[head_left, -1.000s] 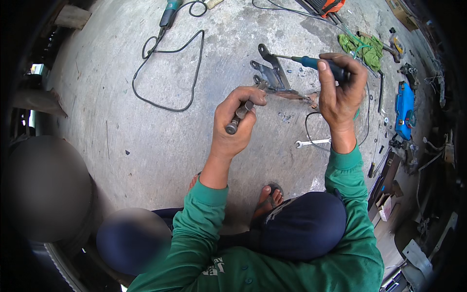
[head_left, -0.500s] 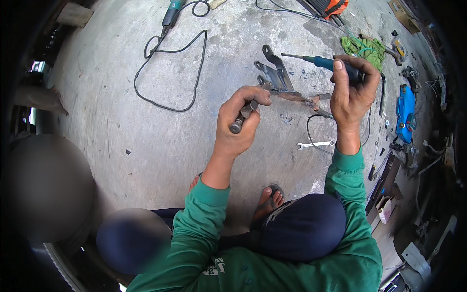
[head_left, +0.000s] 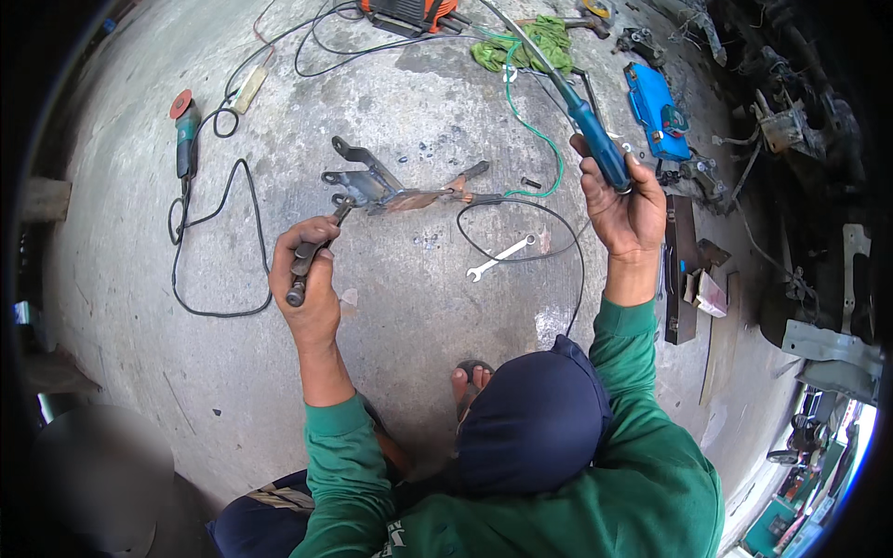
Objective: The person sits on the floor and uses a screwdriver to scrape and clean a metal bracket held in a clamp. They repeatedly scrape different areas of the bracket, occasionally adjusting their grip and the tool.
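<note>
My left hand [head_left: 309, 270] is wrapped round a dark metal tool [head_left: 299, 277] with a round knob at its near end, which resembles locking pliers. The tool's far end meets a steel bracket [head_left: 372, 184] with holed lugs, lying on the concrete; whether it grips the lug I cannot tell. My right hand [head_left: 625, 209] is raised at the right, its fingers closed on the blue handle of a screwdriver [head_left: 595, 138]. The long shaft points up and away to the left. A coppery clamp [head_left: 458, 189] with a black cable adjoins the bracket's right end.
A combination wrench [head_left: 500, 259] lies nearer me. An angle grinder [head_left: 187, 139] and its cord are at the left. Farther off stand an orange machine [head_left: 409, 17] and a green cloth [head_left: 532, 48]. A blue case [head_left: 656, 112] and a brown toolbox [head_left: 681, 270] are at the right.
The view has swung to the right, shifting the floor items leftward. My right hand has tilted the screwdriver from nearly level to pointing upward. My left hand still holds the dark tool at the bracket.
</note>
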The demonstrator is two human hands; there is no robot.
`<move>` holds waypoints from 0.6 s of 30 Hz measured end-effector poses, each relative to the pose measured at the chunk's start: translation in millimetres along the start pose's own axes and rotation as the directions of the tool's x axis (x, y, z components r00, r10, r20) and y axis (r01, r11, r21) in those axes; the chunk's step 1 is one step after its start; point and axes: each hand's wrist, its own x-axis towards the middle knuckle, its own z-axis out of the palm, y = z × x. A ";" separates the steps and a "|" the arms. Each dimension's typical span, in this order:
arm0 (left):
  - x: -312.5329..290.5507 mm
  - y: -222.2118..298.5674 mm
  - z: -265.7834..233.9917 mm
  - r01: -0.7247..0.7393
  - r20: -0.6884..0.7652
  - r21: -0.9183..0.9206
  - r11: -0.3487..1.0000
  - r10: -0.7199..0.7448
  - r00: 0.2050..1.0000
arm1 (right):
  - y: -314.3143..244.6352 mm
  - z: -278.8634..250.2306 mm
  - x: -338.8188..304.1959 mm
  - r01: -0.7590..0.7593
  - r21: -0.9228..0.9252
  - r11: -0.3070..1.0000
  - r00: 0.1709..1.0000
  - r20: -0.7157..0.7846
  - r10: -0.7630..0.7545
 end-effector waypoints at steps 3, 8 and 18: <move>6.6 -3.0 3.7 0.013 0.022 -0.038 0.999 -0.012 1.000 | 0.7 -33.5 -39.7 -0.018 0.261 0.965 0.990 0.142 -0.020; 12.2 -11.9 1.2 -0.004 0.025 -0.079 0.997 0.006 1.000 | -23.4 -42.1 -70.0 0.150 -0.218 0.964 0.988 0.060 -0.140; 42.9 16.9 -0.4 -0.186 0.061 -0.145 0.972 0.196 0.979 | -152.8 -80.8 -153.2 0.463 -0.833 0.303 0.551 0.003 -0.834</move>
